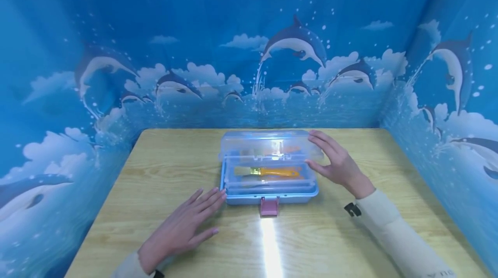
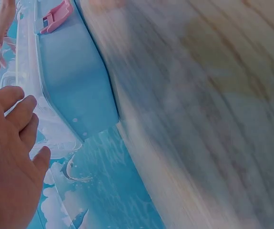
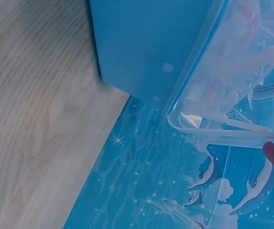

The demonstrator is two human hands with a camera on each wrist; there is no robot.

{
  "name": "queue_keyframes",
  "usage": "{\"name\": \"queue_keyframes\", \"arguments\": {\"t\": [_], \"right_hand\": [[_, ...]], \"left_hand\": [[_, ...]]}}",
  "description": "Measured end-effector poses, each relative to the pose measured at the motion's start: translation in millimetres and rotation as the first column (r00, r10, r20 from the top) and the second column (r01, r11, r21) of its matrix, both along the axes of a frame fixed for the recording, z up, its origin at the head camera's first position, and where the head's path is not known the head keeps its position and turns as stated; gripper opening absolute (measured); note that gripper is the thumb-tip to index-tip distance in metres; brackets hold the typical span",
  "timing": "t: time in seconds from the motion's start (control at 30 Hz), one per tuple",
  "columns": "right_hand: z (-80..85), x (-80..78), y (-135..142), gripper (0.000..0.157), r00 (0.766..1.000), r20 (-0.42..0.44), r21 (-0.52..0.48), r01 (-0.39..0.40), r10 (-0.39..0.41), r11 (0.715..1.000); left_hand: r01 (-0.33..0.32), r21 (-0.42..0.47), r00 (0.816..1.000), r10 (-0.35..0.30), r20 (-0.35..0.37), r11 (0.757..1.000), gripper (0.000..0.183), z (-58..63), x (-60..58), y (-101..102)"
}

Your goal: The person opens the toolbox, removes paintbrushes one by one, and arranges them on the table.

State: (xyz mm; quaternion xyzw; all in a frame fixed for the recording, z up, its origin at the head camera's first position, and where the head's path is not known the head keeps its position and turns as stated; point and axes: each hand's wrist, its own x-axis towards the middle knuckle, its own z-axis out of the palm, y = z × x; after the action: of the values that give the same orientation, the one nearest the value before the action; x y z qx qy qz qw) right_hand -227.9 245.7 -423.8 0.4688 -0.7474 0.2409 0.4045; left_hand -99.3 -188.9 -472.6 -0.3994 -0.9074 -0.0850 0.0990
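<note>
A light-blue box (image 1: 292, 199) with a pink latch (image 1: 269, 207) sits on the table. Its clear lid (image 1: 249, 142) is raised at the back. Through clear plastic inside shows a paintbrush (image 1: 280, 172) with an orange handle. At the lid's right end is my right hand (image 1: 340, 163), thumb and fingers spread around that end; in the right wrist view one fingertip (image 3: 272, 150) meets the lid's rim. My left hand (image 1: 186, 222) lies palm down with fingers extended, their tips right at the box's front left corner.
The wooden table (image 1: 163, 161) ends just behind the box. A blue dolphin-printed curtain (image 1: 210, 53) rises behind it and along both sides. A strip of light reflects on the tabletop in front of the latch.
</note>
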Motion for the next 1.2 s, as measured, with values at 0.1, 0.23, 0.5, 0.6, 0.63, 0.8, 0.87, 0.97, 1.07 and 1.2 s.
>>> {"name": "queue_keyframes", "arguments": {"t": [0.1,0.23,0.5,0.6,0.63,0.8,0.87,0.97,1.07,1.2], "right_hand": [[2.0,-0.2,0.7,0.056,1.0,0.011,0.034,0.023,-0.024,0.999],[3.3,-1.3,1.1,0.056,0.998,0.015,0.077,0.052,-0.053,0.996],[6.5,-7.9,1.1,0.058,0.996,0.042,0.106,0.078,-0.083,0.991],[7.9,-10.6,1.8,0.059,0.994,0.06,0.105,0.081,-0.088,0.991],[8.3,-11.5,2.0,0.059,0.994,0.063,0.105,0.082,-0.089,0.991],[10.5,-15.5,2.7,0.06,0.991,0.092,0.099,0.092,-0.101,0.991],[10.1,-17.2,2.1,0.059,0.988,0.106,0.09,0.101,-0.11,0.991],[9.2,-19.7,1.5,0.059,0.986,0.12,0.079,0.11,-0.119,0.991],[8.2,-23.2,1.4,0.059,0.983,0.137,0.062,0.115,-0.122,0.991],[7.2,-30.2,1.4,0.058,0.982,0.157,0.007,0.107,-0.106,0.994]], "left_hand": [[-0.006,0.002,1.0,0.006,0.0,1.0,0.079,-1.5,-0.7,0.1],[-0.014,-0.002,0.999,0.014,0.045,1.0,0.076,-1.9,-1.2,1.2],[-0.004,-0.008,0.998,0.005,0.067,1.0,0.073,-3.5,-4.6,2.2],[0.01,0.005,0.998,-0.011,0.066,1.0,0.072,-5.6,-6.6,2.3],[0.02,0.011,0.998,-0.02,0.061,1.0,0.072,-6.6,-7.4,2.2],[0.066,0.044,0.998,-0.067,0.021,0.997,0.071,-9.9,-10.4,1.5],[0.077,0.052,0.997,-0.077,0.004,0.996,0.071,-10.3,-11.2,1.0],[0.091,0.062,0.996,-0.09,-0.01,0.994,0.07,-10.9,-12.4,0.1],[0.101,0.075,0.995,-0.101,-0.007,0.992,0.069,-11.1,-13.5,-0.2],[0.097,0.074,0.995,-0.097,0.004,0.993,0.068,-11.7,-14.2,0.3]]}}
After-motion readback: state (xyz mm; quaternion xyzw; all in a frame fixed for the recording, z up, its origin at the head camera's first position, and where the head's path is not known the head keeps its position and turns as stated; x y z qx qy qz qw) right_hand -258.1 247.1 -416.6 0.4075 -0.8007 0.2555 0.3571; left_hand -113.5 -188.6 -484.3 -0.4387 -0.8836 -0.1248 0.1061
